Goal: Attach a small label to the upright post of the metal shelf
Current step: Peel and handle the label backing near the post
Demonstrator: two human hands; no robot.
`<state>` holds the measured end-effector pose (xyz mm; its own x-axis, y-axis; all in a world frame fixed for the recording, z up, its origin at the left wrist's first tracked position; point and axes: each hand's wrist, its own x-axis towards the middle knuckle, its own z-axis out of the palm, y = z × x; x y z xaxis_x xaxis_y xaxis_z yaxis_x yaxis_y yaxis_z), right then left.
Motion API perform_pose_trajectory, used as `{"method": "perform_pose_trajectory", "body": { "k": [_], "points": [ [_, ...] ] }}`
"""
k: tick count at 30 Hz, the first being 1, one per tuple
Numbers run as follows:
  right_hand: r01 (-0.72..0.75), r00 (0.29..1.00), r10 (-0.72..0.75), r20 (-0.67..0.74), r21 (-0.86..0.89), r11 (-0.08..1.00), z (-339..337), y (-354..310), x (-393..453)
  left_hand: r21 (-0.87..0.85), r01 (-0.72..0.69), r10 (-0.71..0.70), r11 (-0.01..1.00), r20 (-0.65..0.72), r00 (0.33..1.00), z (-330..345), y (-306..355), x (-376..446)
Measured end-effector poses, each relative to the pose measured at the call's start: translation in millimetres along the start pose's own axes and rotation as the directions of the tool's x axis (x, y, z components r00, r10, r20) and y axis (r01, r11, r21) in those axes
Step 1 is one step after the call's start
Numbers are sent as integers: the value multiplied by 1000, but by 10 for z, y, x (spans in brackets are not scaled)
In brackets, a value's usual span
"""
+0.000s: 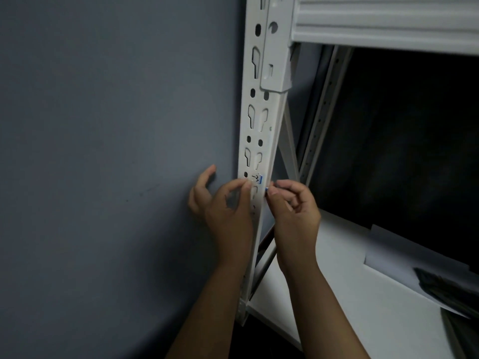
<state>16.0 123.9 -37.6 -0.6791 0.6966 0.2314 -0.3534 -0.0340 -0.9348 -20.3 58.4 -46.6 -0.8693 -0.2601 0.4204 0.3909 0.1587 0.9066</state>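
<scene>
A white perforated upright post [259, 120] of the metal shelf runs down the middle of the head view. A small white label [257, 179] with black handwriting and a blue edge lies against the post's front face. My left hand [223, 203] pinches the label's left end between thumb and forefinger, against the post. My right hand [294, 203] pinches the label's blue right end at the post's right edge, its other fingers curled.
A grey wall [116, 151] fills the left side. A white shelf beam [383, 24] crosses the top right. Below lies a white shelf board [350, 294] with a pale sheet and a dark object [451, 288] at the right. Diagonal braces stand behind the post.
</scene>
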Motion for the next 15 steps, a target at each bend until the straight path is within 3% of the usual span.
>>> {"method": "perform_pose_trajectory", "body": {
  "k": [15],
  "points": [
    [-72, 986, 97, -134, 180, 981, 143, 20, 50, 84, -32, 31, 996, 12, 999, 0, 74, 15]
  ]
}}
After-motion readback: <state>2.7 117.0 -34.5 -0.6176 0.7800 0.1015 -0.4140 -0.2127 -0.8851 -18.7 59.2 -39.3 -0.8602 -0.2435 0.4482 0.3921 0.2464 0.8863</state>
